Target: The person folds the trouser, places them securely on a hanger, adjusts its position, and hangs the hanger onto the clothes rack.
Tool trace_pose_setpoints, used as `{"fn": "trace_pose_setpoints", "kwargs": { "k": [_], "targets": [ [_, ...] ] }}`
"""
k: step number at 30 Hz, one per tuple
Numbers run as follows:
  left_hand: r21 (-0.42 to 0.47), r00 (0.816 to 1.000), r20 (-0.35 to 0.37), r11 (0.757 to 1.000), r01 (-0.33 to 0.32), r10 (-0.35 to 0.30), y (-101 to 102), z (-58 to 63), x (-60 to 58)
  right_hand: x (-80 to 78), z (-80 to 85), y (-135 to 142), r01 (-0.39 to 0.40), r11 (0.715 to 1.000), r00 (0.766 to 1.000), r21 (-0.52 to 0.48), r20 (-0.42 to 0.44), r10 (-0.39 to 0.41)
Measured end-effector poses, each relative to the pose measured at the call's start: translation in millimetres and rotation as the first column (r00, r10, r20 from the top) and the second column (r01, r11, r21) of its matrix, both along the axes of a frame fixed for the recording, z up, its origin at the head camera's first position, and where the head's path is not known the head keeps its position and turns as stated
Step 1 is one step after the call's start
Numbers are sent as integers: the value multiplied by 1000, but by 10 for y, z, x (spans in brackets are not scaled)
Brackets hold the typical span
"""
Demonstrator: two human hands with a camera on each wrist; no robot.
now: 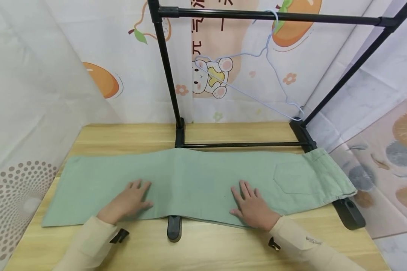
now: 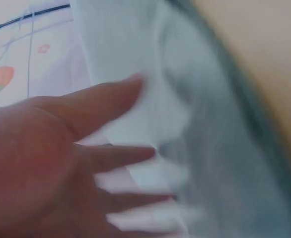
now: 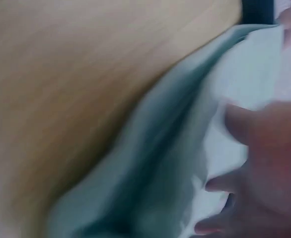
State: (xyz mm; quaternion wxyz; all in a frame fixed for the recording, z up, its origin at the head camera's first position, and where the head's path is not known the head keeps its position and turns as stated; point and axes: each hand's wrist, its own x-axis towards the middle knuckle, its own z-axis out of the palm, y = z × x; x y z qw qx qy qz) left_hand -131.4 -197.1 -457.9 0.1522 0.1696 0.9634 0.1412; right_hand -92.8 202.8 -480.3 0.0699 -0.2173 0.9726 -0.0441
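A pair of light green trousers lies folded lengthwise across the table. Its waistband is at the right, with a stitched back pocket beside it, and the leg ends reach the far left. My left hand rests on the cloth left of the middle, fingers spread and straight. Right of the middle, my right hand lies on the trousers near their front edge, fingers extended. Both wrist views show the cloth's layered edge close to the fingers, blurred.
A black garment rack stands at the back, its feet running under the trousers. From its top bar hangs a thin light blue hanger. The wooden table shows in front; printed curtains close off the back and sides.
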Motion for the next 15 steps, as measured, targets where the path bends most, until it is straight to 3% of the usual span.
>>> {"fn": "trace_pose_setpoints", "kwargs": {
  "k": [2,4,9,15],
  "targets": [
    [-52,991,111,996,-66,72,-79,-17,-44,14,-22,104,40,999,993,25,107,-42],
    [-92,977,169,989,-116,130,-144,-33,-86,23,-51,234,85,996,983,28,162,-88],
    [-104,971,184,985,-139,156,-205,-56,-143,55,-112,669,202,979,971,-6,129,-199],
    [-114,970,180,983,-147,166,-205,-64,-130,167,-163,1101,247,968,967,-35,78,-243]
  ]
}}
